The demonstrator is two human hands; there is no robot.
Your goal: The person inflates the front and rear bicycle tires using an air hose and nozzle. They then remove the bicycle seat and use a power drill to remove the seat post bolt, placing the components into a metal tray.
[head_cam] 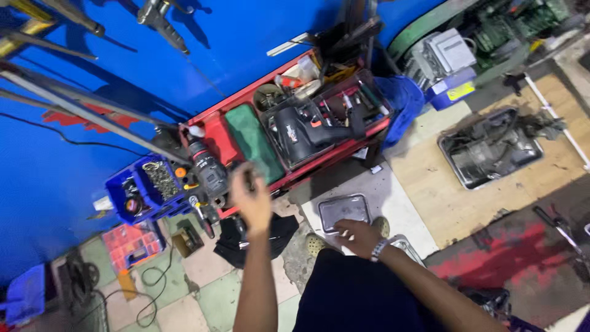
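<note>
My left hand (251,200) is raised in front of the red tool cart (215,132), just beside a black and red power drill (206,169). Its fingers are curled and blurred, and I cannot tell whether they hold anything. My right hand (358,237), with a bracelet on the wrist, lies low on the floor. Its fingers are spread and touch the near edge of a small flat metal tray (344,211). My dark trousers (356,295) fill the bottom middle.
The cart holds a green cloth (252,141) and a black bin of tools (313,126). A blue crate of small parts (144,187) and an orange parts box (132,243) sit to the left. A larger metal tray of greasy parts (488,147) lies on a board at right. A blue wall stands behind.
</note>
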